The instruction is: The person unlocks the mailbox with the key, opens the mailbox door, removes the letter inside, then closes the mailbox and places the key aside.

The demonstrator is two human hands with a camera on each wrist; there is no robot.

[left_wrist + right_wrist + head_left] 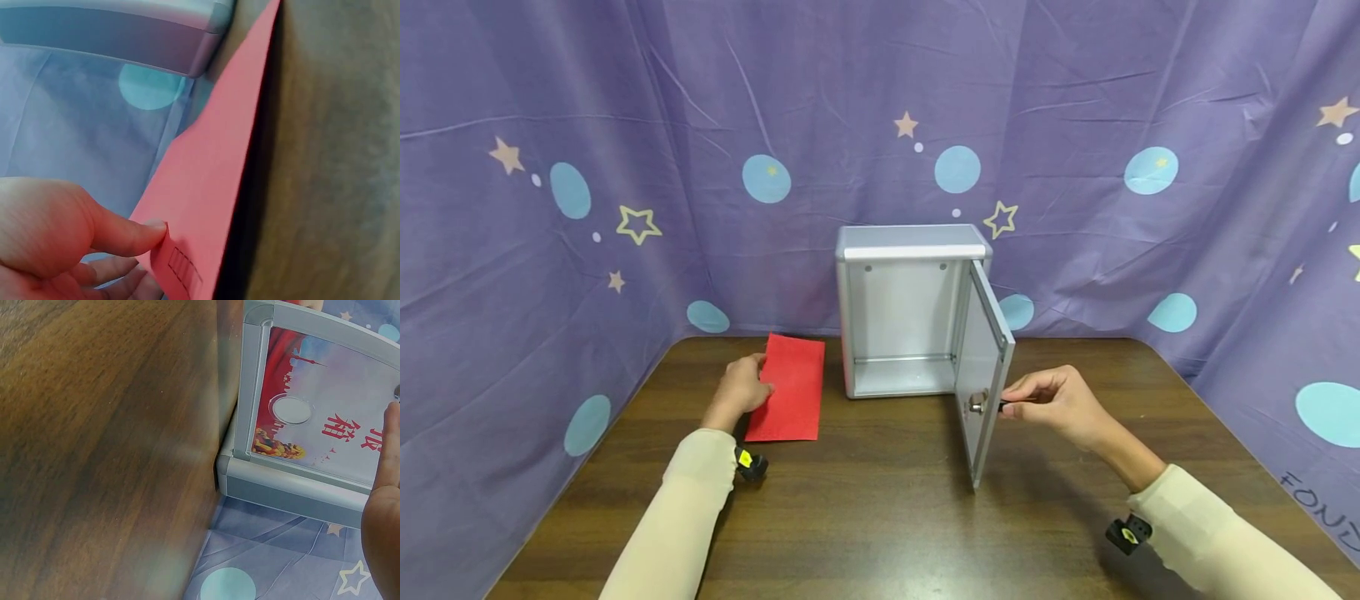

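Observation:
A red envelope (792,387) with small printed boxes lies at the left of the table. My left hand (741,390) pinches its left edge, thumb on top and fingers beneath, as the left wrist view shows; that side is lifted. A silver metal box (904,321) stands upright at the back, its door (988,375) swung out to the right. At the door's outer face, my right hand (1063,406) pinches a small black-headed key (1003,405) at the lock. The lock's metal latch (977,403) shows on the inner side. Red printing covers the door's front (331,406).
The brown wooden table (865,517) carries all of this. A purple curtain (820,83) with stars and blue circles hangs behind and along both sides. Wrist cameras sit on both cream sleeves (688,500). The open door juts toward the table's front.

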